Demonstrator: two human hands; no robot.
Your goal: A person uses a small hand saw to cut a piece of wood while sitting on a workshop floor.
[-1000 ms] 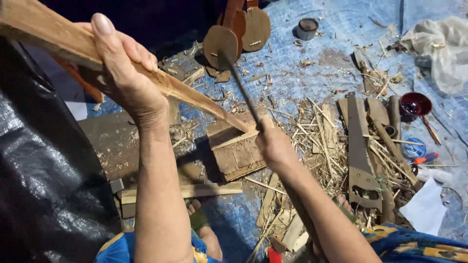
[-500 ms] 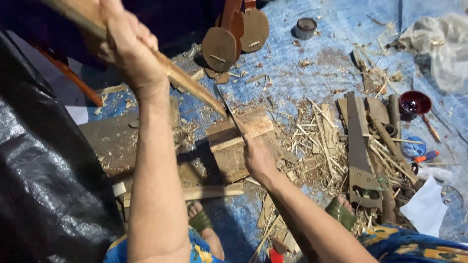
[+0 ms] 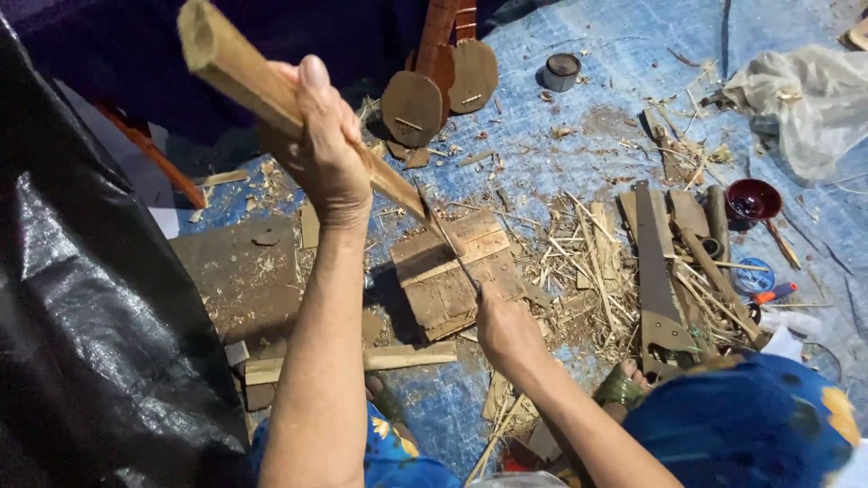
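Seen from above, a person sits over a blue tarp littered with wood shavings. The left hand is closed around a long bamboo stick, held slanting with its lower tip resting on a worn wooden block. The right hand is closed on the handle of a thin dark blade. Half a second ago the blade met the stick higher up; now it has slid down to the stick's lower tip, just above the block, so a shaving stroke looks nearly finished. A handsaw and a dark red bowl lie to the right, two small stringed instruments beyond.
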